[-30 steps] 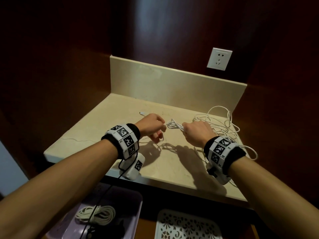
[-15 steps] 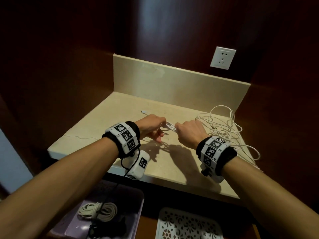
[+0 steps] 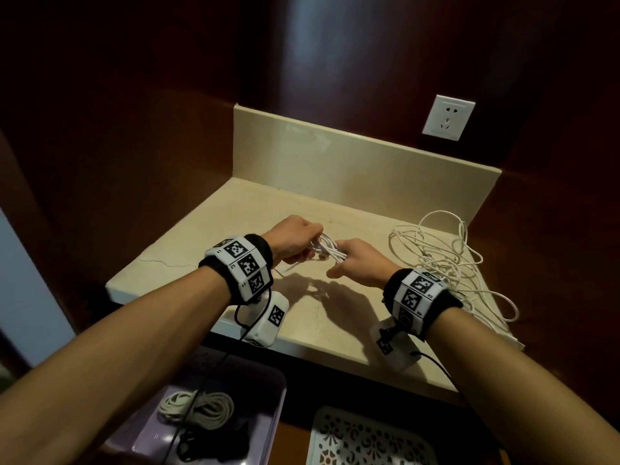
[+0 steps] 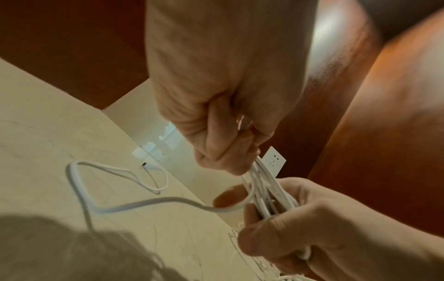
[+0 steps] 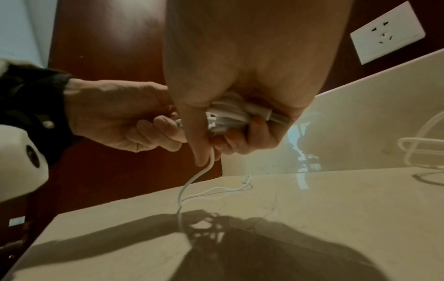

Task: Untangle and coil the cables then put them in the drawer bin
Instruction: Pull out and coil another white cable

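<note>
A small bundle of white cable [image 3: 327, 250] is held above the beige counter [image 3: 255, 216] between both hands. My left hand [image 3: 295, 241] grips one end of its loops [image 4: 258, 182]. My right hand [image 3: 355, 260] grips the other end [image 5: 230, 116], fingers curled round several strands. A loose tail of this cable [image 4: 125, 206] hangs down and trails across the counter [image 5: 211, 192]. A tangled heap of white cable [image 3: 446, 260] lies on the counter at the right. A coiled cream cable [image 3: 198, 406] lies in the purple drawer bin [image 3: 268, 411] below the counter's front edge.
A white perforated tray [image 3: 365, 441] sits beside the purple bin. A white wall socket [image 3: 448, 117] is on the dark wood wall above the beige backsplash [image 3: 352, 162]. Dark wood panels close the counter on left and right.
My hands have come closer together and lifted slightly, with the cable now gathered into a tighter bundle between them. The loose tail on the counter has shortened.
</note>
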Demonstrator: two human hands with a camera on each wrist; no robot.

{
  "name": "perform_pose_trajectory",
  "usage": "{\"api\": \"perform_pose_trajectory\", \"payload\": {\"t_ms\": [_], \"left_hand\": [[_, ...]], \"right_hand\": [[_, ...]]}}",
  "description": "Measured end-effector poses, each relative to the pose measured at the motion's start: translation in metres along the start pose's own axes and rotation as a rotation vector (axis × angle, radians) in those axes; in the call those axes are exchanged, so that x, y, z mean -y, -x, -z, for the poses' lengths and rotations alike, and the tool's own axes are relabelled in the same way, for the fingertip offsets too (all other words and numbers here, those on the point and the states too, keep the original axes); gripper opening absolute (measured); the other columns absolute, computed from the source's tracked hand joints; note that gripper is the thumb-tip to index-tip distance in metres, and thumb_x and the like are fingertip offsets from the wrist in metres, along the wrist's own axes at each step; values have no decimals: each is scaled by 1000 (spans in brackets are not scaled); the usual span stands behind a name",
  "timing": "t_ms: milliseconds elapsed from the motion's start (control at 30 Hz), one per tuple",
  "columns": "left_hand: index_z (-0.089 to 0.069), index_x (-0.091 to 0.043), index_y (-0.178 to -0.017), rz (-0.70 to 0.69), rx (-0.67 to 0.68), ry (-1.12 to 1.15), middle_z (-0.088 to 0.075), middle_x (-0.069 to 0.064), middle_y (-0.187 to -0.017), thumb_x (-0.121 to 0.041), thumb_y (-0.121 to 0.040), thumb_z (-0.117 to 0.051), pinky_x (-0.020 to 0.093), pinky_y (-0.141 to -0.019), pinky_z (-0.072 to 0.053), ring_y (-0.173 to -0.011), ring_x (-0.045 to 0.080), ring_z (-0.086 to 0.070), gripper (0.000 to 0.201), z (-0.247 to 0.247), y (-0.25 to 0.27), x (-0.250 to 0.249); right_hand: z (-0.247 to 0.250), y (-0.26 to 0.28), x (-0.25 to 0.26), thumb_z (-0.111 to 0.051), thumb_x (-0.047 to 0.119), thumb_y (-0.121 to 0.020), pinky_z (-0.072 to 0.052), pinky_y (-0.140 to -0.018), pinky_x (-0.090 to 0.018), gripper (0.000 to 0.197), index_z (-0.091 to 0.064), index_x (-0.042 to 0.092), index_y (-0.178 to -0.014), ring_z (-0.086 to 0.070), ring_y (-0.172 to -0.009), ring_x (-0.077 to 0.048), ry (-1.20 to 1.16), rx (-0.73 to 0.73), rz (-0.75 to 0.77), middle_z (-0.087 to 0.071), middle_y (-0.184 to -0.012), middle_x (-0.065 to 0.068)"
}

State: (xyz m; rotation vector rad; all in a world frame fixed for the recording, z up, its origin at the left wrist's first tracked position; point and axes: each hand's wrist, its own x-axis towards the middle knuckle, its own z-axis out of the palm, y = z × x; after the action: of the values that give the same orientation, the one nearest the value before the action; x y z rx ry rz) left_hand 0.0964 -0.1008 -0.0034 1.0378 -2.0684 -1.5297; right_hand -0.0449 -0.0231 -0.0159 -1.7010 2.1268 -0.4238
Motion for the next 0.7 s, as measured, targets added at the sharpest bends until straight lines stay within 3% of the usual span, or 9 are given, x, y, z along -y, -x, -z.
{"api": "perform_pose_trajectory", "payload": {"t_ms": [167, 233, 333, 467, 533, 600, 633, 700], "left_hand": [[-57, -7, -79, 5, -17, 30, -48, 5, -56, -14, -92, -38, 17, -36, -22, -39, 12, -35, 24, 4, 0, 2], [-57, -7, -80, 6, -21, 44, -48, 4, -55, -14, -92, -38, 17, -36, -21, -39, 12, -35, 24, 5, -1, 2], [-55, -9, -76, 19, -23, 68, -47, 3, -53, -14, -91, -38, 18, -37, -20, -40, 13, -34, 24, 6, -1, 5], [-57, -7, -77, 35, 2, 99, -47, 3, -53, -13, -90, -38, 18, -38, -20, -41, 13, -35, 24, 6, -1, 6], [-59, -3, -81, 30, 32, 123, -48, 4, -54, -13, -90, -38, 18, -36, -21, -40, 13, -37, 24, 7, 0, 5], [-59, -1, -82, 17, 55, 115, -49, 7, -56, -14, -90, -39, 18, -37, -24, -41, 15, -39, 25, 8, 2, 5], [-60, 0, -83, 2, 50, 79, -52, 8, -59, -15, -90, -41, 19, -37, -26, -43, 16, -41, 25, 10, 2, 4], [-63, 1, -95, -58, 17, -60, -59, 10, -72, -19, -93, -46, 22, -40, -35, -53, 18, -50, 27, 12, 0, 3]], "right_hand": [[-3, -3, 2, -70, 4, -83, -34, -50, -14, 13, -67, 13, -92, -44, -53, -4, -265, 26, -3, -53, -64, 7], [-5, -4, 4, -65, 3, -86, -37, -54, -15, 14, -65, 17, -81, -44, -55, -6, -287, 19, 2, -54, -66, 5], [-6, -8, 3, -62, 19, -90, -40, -68, -31, 16, -58, 22, -74, -51, -68, -17, -125, 25, 6, -57, -73, -1], [-2, -6, 7, -57, 41, -94, -36, -61, -30, 29, -64, 13, -90, -52, -70, -19, 118, -53, 21, -60, -78, -4], [1, -6, 9, -61, 39, -92, -37, -56, -28, 27, -69, 14, -86, -53, -64, -14, 127, -86, 10, -62, -71, -1], [4, -7, 9, -63, 31, -91, -43, -59, -24, 20, -67, 18, -76, -59, -64, -11, 101, -70, -15, -70, -71, 0], [4, -7, 9, -63, 28, -91, -45, -61, -24, 20, -65, 20, -73, -62, -65, -11, 94, -66, -26, -72, -70, 0], [6, -6, 8, -63, 22, -90, -44, -53, -19, 19, -62, 21, -71, -63, -58, -11, 106, -83, -39, -68, -63, 1]]}}
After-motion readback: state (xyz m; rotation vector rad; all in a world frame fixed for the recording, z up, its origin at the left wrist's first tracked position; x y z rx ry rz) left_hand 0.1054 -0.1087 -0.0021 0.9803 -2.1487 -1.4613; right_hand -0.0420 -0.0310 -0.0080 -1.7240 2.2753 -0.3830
